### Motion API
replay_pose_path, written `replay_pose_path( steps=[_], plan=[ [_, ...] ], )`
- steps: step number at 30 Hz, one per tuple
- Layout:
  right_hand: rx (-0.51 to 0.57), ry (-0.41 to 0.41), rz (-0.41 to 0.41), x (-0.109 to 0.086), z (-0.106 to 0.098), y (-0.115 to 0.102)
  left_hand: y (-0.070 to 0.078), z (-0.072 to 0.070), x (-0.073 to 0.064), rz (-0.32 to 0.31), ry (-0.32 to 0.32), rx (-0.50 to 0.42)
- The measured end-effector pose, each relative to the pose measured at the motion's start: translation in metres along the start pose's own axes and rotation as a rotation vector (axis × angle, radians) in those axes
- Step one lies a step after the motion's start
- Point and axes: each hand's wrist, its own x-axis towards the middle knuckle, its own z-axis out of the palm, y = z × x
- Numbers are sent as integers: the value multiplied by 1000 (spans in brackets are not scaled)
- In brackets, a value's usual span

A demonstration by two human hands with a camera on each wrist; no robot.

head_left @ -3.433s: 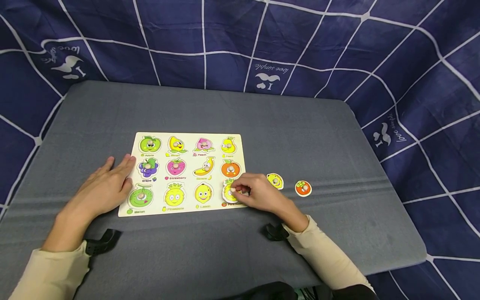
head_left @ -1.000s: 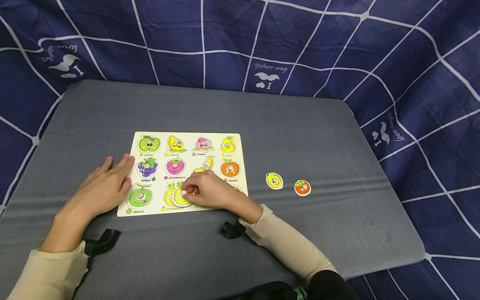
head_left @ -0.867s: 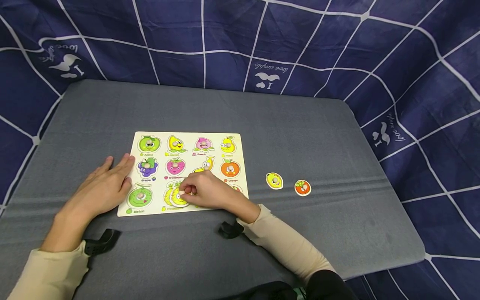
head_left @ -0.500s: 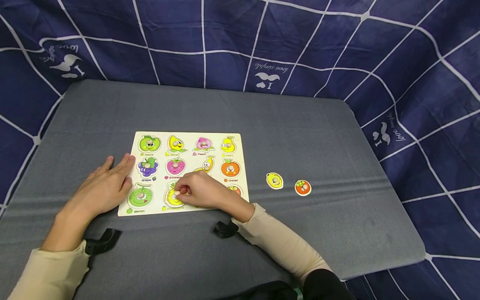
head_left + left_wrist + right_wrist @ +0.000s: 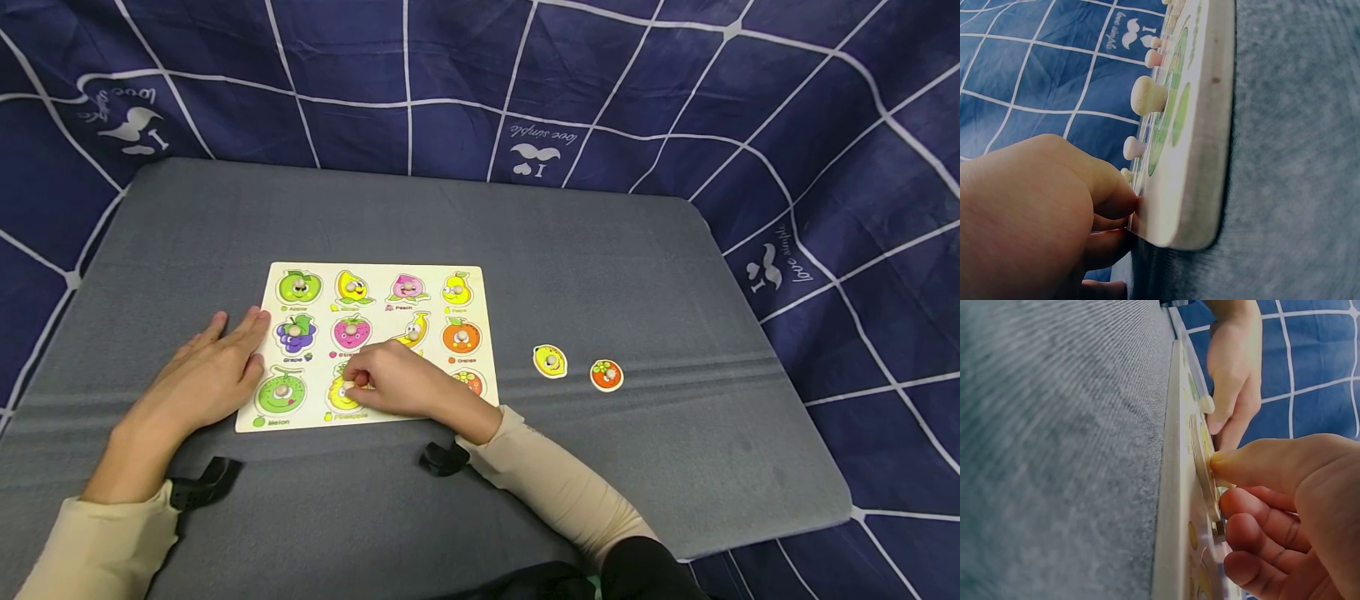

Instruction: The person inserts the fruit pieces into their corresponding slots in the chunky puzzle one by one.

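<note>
The fruit knob-puzzle board [image 5: 378,277] lies on the grey table. My right hand [image 5: 397,379] pinches a pineapple puzzle piece [image 5: 341,402] by its knob, over the board's pineapple picture in the bottom row. In the right wrist view, the pineapple piece [image 5: 1205,478] stands slightly proud of the board, thumb and index finger at its knob. The other right fingers are bent. My left hand [image 5: 202,375] rests with extended fingers at the board's left edge; in the left wrist view its fingertips touch that corner. My right hand covers the lemon picture.
Right of the board lie a lemon piece [image 5: 550,362] and a round orange-red persimmon piece [image 5: 606,376]. Knobbed fruit pieces, such as the melon [image 5: 281,393] and strawberry [image 5: 352,333], sit in the board. A blue checked cloth [image 5: 450,67] hangs behind the table.
My right hand has carried the pineapple piece leftward from the persimmon picture to the pineapple picture, shifting slightly further left in the last second. The left hand has stayed put.
</note>
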Motion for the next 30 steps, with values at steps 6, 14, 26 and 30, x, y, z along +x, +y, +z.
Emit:
replay_pose_path(
  steps=[6, 14, 26, 30],
  plan=[
    [-52, -31, 29, 2, -2, -4, 1, 0, -1, 7, 19, -4],
    [-95, -74, 63, 3, -1, -5, 0, 0, -1, 1, 11, -3],
    [-95, -36, 38, -5, -4, -1, -1, -1, 0, -6, -12, -1],
    [-59, 7, 37, -12, -8, 3, 0, -1, 0, -8, -16, 1]
  ],
)
